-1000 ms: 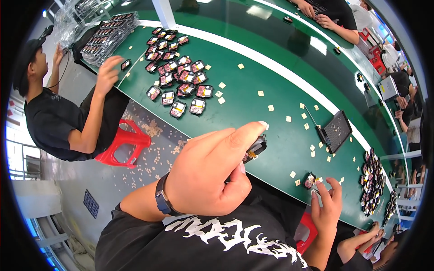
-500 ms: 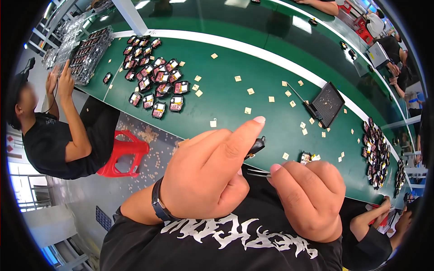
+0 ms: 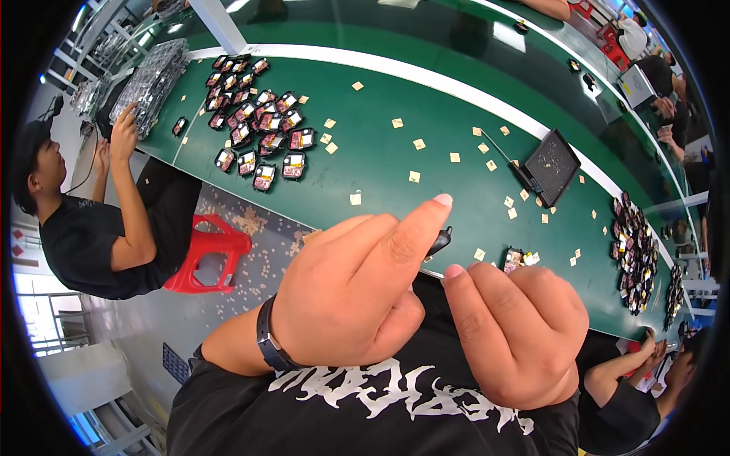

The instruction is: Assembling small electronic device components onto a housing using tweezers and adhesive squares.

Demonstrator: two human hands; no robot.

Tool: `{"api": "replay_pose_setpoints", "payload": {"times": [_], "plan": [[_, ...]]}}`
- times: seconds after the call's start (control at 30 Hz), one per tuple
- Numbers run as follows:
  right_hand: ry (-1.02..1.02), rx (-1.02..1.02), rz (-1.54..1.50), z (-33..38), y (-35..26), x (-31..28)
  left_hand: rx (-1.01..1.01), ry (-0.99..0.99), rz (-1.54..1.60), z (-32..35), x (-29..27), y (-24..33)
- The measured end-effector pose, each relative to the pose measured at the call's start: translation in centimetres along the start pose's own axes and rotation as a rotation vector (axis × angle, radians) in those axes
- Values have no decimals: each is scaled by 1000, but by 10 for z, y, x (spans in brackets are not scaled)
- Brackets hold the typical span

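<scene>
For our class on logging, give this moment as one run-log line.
left hand: holds black part | right hand: nearby, fingers curled, contents hidden | green table: pink-faced black units, pale squares, black tray

- Held part (image 3: 439, 242): glossy black
- Tabletop (image 3: 365, 167): deep green
- Table's raised edge (image 3: 384, 70): white
- Parts in left cluster (image 3: 264, 177): black rims, pink and white faces, yellow bits
- Pile at right (image 3: 633, 258): mostly black, pink and yellow flecks
- Small squares (image 3: 414, 176): cream, darker mark in the middle on some
- Tray (image 3: 561, 159): black, pale specks
- Stool (image 3: 209, 254): plain red
- Floor (image 3: 175, 323): grey, tan scraps (image 3: 247, 222) speckling it
- Wearer's shirt (image 3: 365, 433): black, jagged white pattern
- Watch strap (image 3: 275, 338): dark navy
- Co-worker's shirt (image 3: 84, 235): black
</scene>
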State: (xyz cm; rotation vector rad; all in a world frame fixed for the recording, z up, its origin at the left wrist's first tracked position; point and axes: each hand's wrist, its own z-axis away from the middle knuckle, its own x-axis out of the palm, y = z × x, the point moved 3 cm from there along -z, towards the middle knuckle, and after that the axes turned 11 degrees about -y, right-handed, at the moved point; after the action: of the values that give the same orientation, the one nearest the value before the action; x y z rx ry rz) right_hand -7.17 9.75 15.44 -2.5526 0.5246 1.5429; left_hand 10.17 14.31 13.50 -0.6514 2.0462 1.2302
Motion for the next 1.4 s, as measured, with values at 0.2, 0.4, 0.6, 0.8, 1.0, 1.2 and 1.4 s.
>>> {"api": "replay_pose_setpoints", "payload": {"times": [0.2,0.4,0.6,0.8,1.0,1.2,1.4], "plan": [[-15,38,23,5,-3,0,10,-4,-18,-2,7,1],[-109,128,-70,9,-3,5,36,-25,-23,0,12,-3],[-380,276,-210,6,0,14,-9,-75,35,3,27,-24],[-208,521,-380,45,34,17,-318,-30,179,21,24,-60],[-269,898,-441,130,68,52,-536,318,-139,37,-21,-140],[-302,923,-363,140,69,74,-662,419,-424,41,-74,-225],[-323,851,-426,146,65,75,-773,219,-526,24,-94,-312]]}}
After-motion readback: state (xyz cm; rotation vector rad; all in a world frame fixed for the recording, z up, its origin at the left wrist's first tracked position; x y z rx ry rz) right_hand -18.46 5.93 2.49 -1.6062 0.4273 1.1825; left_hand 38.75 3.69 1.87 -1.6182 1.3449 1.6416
